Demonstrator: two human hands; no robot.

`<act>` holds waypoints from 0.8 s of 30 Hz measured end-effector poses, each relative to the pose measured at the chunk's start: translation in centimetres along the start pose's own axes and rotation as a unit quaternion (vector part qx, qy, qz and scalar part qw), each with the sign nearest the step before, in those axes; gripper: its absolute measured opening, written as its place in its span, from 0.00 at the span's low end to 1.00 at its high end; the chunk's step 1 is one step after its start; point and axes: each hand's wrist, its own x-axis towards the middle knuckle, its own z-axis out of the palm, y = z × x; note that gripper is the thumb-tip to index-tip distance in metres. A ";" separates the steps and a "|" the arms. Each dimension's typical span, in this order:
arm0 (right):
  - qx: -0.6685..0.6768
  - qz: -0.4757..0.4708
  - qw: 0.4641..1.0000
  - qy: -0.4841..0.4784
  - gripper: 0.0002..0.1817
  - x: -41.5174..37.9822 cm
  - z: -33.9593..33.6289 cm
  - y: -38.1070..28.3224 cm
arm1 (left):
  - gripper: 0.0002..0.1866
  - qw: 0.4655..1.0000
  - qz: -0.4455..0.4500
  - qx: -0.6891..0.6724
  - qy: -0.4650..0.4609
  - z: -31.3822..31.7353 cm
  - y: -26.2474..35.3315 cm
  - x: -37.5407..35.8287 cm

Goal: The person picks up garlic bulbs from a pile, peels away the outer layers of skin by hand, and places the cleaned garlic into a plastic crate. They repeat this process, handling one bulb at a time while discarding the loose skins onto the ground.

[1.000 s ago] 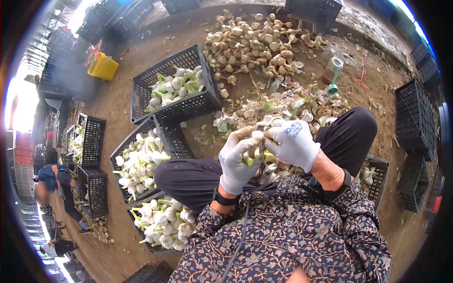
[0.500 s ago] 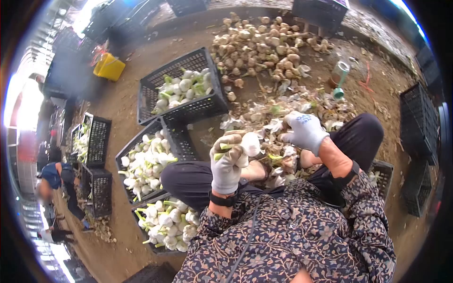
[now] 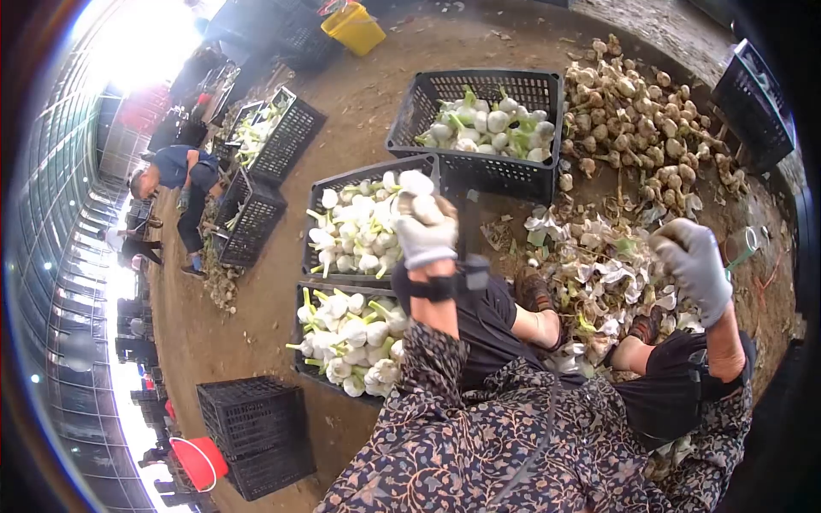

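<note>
My left hand (image 3: 425,235), in a pale work glove, is raised at the edge of the middle crate of cleaned garlic (image 3: 355,227). Its fingers are curled round a white garlic bulb (image 3: 417,182), and a second bulb seems to show just below. My right hand (image 3: 697,267), also gloved, hangs over the right side of a heap of garlic skins (image 3: 616,265). Its fingers are curled inward, and what they hold, if anything, is hidden. Beyond the skins lies a pile of uncleaned brown garlic (image 3: 641,111).
Other crates of white garlic stand ahead (image 3: 475,175) and near my left knee (image 3: 304,342). Stacked black crates (image 3: 256,436) and a red bucket (image 3: 198,463) are at the lower left. A person (image 3: 184,171) bends by crates farther off. A yellow bucket (image 3: 352,30) stands at the back.
My view has swung left. My left hand has moved away from my right, carrying garlic to the middle crate. My right hand's fingers have curled in.
</note>
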 end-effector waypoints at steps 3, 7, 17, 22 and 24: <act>0.010 -0.047 0.998 0.039 0.09 1.0 -2.0 1.0 | 0.13 0.673 0.427 0.602 0.031 -1.3 3.2 4.4; 0.045 -0.082 0.991 0.093 0.12 1.8 -4.2 2.5 | 0.16 0.948 0.254 0.190 -0.004 1.2 1.0 6.3; 0.015 -0.102 0.972 0.211 0.11 1.3 -9.1 4.8 | 0.11 0.666 -0.028 0.717 -0.203 -12.9 -35.4 8.9; -0.009 -0.093 0.974 0.205 0.10 1.2 -10.5 5.5 | 0.29 0.149 -0.038 0.944 -0.291 -16.1 -42.2 6.8; -0.012 -0.092 0.974 0.207 0.10 1.3 -11.0 5.4 | 0.33 0.126 -0.049 0.928 -0.347 -14.9 -41.4 3.6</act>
